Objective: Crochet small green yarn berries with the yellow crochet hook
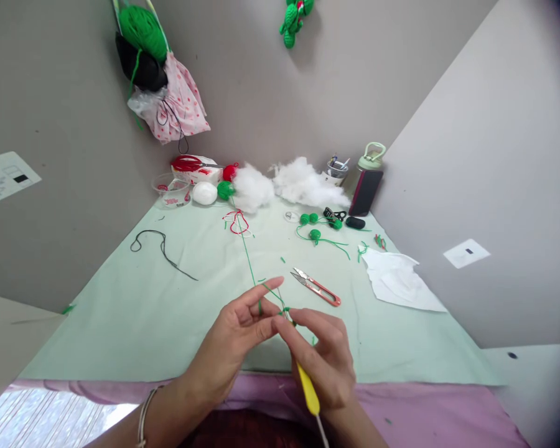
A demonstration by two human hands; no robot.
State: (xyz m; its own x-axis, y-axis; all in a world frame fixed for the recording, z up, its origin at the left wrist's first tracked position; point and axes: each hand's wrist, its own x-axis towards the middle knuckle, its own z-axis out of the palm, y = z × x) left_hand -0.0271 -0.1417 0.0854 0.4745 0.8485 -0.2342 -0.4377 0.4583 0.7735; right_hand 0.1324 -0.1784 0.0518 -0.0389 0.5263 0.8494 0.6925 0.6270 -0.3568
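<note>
My right hand (320, 351) grips a yellow-handled crochet hook (308, 389), whose thin metal tip meets a small bit of green crochet work (286, 309). Green yarn (247, 246) runs from the green ball (224, 190) at the back to my left hand (242, 326) and passes over its raised index finger. The thumb of that hand presses close to the work, beside the right fingertips. How much is stitched is mostly hidden by the fingers. Just beyond the hands lie orange-handled thread snips (320, 289), blades apart.
White stuffing (303, 180) and a white yarn ball (205, 193) sit along the back wall. Small green crocheted balls (314, 235) lie right of centre, near a phone (366, 191) leaning on a bottle (372, 155). Black cord (163, 246) is at left, white cloth (396, 277) at right.
</note>
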